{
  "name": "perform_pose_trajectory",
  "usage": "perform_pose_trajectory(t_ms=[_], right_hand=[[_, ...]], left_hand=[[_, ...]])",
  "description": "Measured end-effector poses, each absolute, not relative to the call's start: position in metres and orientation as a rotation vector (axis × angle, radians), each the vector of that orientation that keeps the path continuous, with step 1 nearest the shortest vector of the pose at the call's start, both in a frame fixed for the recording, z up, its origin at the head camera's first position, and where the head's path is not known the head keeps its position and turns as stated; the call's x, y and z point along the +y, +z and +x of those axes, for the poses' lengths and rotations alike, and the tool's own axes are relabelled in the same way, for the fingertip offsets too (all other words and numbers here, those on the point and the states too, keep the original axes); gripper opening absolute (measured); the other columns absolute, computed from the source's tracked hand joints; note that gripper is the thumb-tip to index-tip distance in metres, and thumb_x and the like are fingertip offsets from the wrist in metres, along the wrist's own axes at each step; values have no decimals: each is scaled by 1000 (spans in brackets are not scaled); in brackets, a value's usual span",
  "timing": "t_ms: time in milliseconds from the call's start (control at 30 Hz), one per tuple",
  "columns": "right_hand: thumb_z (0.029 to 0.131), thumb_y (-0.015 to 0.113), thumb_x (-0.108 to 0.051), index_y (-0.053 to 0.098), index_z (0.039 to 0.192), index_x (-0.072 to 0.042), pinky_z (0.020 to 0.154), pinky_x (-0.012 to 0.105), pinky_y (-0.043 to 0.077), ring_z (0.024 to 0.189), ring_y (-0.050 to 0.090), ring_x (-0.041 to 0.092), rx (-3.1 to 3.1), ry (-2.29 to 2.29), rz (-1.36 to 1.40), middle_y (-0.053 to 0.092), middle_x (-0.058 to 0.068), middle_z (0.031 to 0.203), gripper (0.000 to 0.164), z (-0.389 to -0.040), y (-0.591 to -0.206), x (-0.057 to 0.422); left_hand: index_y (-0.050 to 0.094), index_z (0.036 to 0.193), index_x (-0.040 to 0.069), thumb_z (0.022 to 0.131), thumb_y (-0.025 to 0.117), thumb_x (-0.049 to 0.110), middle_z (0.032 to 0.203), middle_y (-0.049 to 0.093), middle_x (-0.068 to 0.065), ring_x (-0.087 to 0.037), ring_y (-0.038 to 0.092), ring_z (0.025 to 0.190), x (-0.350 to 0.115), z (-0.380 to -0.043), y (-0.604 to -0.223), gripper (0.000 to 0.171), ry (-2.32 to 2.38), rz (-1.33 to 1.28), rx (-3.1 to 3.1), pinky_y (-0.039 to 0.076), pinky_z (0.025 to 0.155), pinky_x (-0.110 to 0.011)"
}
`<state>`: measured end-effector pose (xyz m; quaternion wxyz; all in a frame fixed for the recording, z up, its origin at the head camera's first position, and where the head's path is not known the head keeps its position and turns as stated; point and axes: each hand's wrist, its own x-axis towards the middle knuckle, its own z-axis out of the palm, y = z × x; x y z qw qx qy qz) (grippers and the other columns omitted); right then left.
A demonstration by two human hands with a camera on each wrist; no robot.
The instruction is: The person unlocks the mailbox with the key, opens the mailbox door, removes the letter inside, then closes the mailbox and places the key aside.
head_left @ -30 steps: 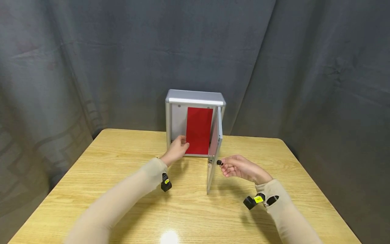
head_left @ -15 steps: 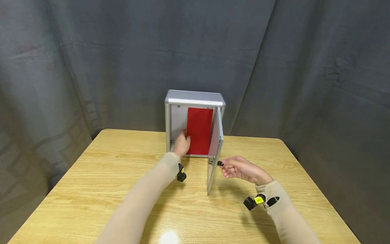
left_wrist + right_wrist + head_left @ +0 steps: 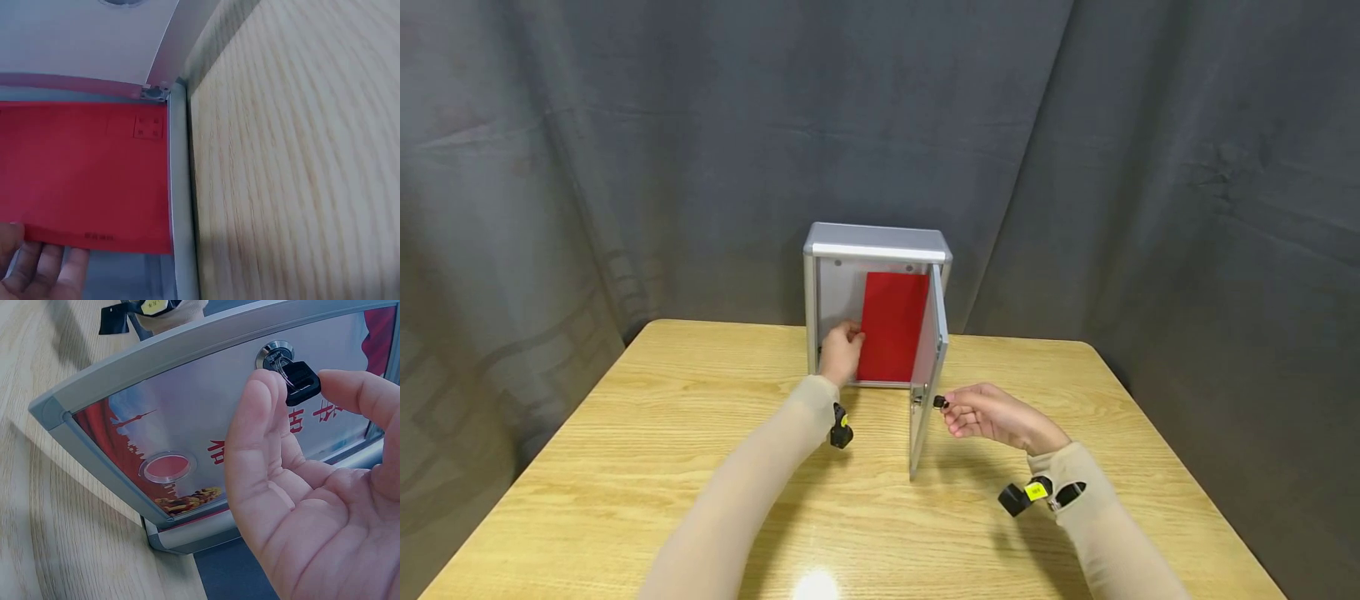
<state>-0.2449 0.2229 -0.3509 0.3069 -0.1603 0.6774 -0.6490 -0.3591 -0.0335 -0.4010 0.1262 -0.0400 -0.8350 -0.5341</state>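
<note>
A silver-framed box (image 3: 880,237) stands at the back of the table, its door (image 3: 930,375) swung out on the right side. Inside, a red envelope (image 3: 892,325) leans upright against the back. My left hand (image 3: 840,354) reaches into the box and pinches the envelope's left edge; in the left wrist view the thumb lies over the red envelope (image 3: 87,175) and the fingers behind it. My right hand (image 3: 1000,414) is at the door's outer face. Its thumb and fingertips pinch the black-headed key (image 3: 303,383), which sits in the round lock (image 3: 275,353).
The wooden table (image 3: 700,417) carries the box near its far edge, and a grey curtain (image 3: 775,125) hangs close behind. The open door stands between my two hands. Its front has a printed picture and a round clear window (image 3: 167,467).
My left hand has moved right, into the box, and taken hold of the envelope's edge. The envelope has tilted, its top shifting slightly right and down. My right hand stays at the key.
</note>
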Motion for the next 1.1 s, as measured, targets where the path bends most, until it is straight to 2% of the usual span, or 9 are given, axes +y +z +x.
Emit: perform_pose_trajectory(t_ms=[300,533,667,733,833,900,1000,1100], right_hand=[[101,42,-12,60,93,-6,72,19,56,73,63,5,1771,-1726,-435,67,-2,81,21,-246,-351,224],[102,42,-12,60,93,-6,72,19,56,73,63,6,1774,-1726,-433,66,-3,81,21,-248,-349,226],[102,42,-12,60,95,-4,72,20,57,72,63,6,1788,-1719,-424,66,-3,81,20,-248,-349,226],[101,43,-12,60,96,-3,72,20,57,72,63,6,1792,-1716,-417,66,-3,81,20,-248,-350,226],[101,43,-13,60,95,-4,73,20,57,73,63,6,1790,-1715,-416,66,-2,82,20,-248,-350,226],[101,43,-13,61,95,-5,73,20,57,73,63,6,1790,-1715,-422,66,-2,82,21,-248,-350,226],[101,43,-12,62,96,-5,74,20,57,73,63,6,1792,-1715,-429,66,-2,83,21,-247,-350,225],[101,43,-12,62,95,-6,74,20,56,73,63,6,1791,-1712,-431,66,-2,83,21,-247,-349,225]], left_hand=[[65,106,2,97,57,9,92,66,-12,-20,57,72,-51,-330,-393,14,-1484,-301,-2335,47,66,-27],[64,104,2,97,58,9,94,68,-12,-21,61,83,-79,-303,-381,12,-1509,-312,-2263,47,70,-22],[63,103,-1,96,59,8,94,67,-13,-15,62,83,-103,-288,-369,12,-1593,-307,-2140,51,69,-16],[62,103,-4,95,60,6,91,66,-9,-8,62,80,-118,-283,-361,12,-1654,-302,-2022,53,69,-14],[60,98,-5,93,60,0,84,64,0,-3,61,73,-143,-278,-346,7,-1792,-279,-1784,56,67,-16],[60,94,0,93,59,-1,81,63,5,-3,61,71,-163,-275,-335,2,-1924,-254,-1618,56,66,-17],[59,88,7,92,61,-1,77,63,1,-8,61,69,-192,-272,-320,9,-2231,-234,-1333,58,63,-21],[58,87,6,92,60,0,77,64,-5,-14,63,69,-219,-269,-312,9,-2630,-243,-1042,58,64,-25]])
